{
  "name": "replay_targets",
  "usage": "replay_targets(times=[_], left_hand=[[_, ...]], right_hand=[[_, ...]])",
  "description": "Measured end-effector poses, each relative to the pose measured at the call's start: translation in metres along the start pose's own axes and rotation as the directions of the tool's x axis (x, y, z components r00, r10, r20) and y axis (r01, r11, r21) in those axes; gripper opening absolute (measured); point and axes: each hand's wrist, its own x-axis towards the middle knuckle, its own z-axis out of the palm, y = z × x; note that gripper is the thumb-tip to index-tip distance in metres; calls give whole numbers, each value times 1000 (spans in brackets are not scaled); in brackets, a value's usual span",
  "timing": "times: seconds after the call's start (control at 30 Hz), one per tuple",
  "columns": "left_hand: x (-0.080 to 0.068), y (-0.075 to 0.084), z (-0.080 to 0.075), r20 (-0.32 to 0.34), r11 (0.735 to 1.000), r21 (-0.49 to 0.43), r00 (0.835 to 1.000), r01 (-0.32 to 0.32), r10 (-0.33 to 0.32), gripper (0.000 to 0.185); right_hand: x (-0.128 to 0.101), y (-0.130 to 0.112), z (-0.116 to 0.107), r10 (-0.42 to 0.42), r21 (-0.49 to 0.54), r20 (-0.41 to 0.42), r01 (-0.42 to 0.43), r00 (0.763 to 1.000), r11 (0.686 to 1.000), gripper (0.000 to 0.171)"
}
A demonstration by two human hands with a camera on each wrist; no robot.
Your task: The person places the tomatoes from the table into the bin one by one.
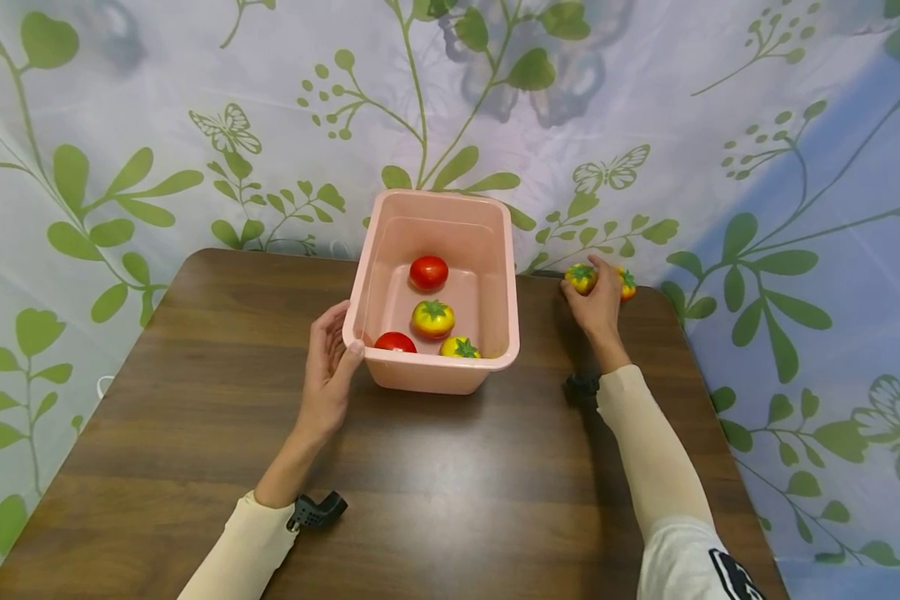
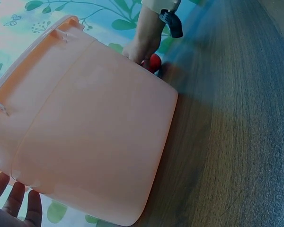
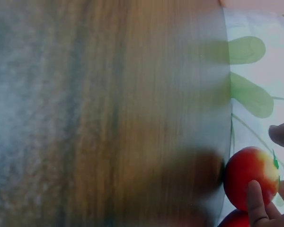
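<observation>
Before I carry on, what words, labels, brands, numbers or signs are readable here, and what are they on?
Readable text: none.
Right sleeve: a black-and-white mark, cut off by the picture edge; I can't tell whether it holds letters.
Pink bin and tomatoes: no writing visible.
Wall cloth: printed leaves and butterflies, no visible words.

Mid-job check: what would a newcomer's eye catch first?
The pink bin leads, back-center on the table, two red tomatoes and two yellow ones inside. Next, the right hand touches one of two more tomatoes near the far right corner, while the left hand grips the bin's near left corner.
</observation>
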Motion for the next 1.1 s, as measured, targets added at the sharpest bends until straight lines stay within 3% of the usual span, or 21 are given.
replay_targets(times=[0.37, 0.7, 1.1], left_hand=[[-1, 2, 1, 5, 1000, 9, 1000, 18, -18, 60], [0, 2, 2, 2, 1000, 14, 1000, 11, -11, 60], [-1, 2, 2, 3, 1000, 6, 1000, 3, -3, 60]], right_hand=[[-1, 5, 5, 37, -58, 99, -31, 994, 998, 72], [-5, 10, 3, 105, -15, 63, -105, 992, 994, 71], [-14, 6, -2, 115, 59, 34, -117, 993, 991, 69]])
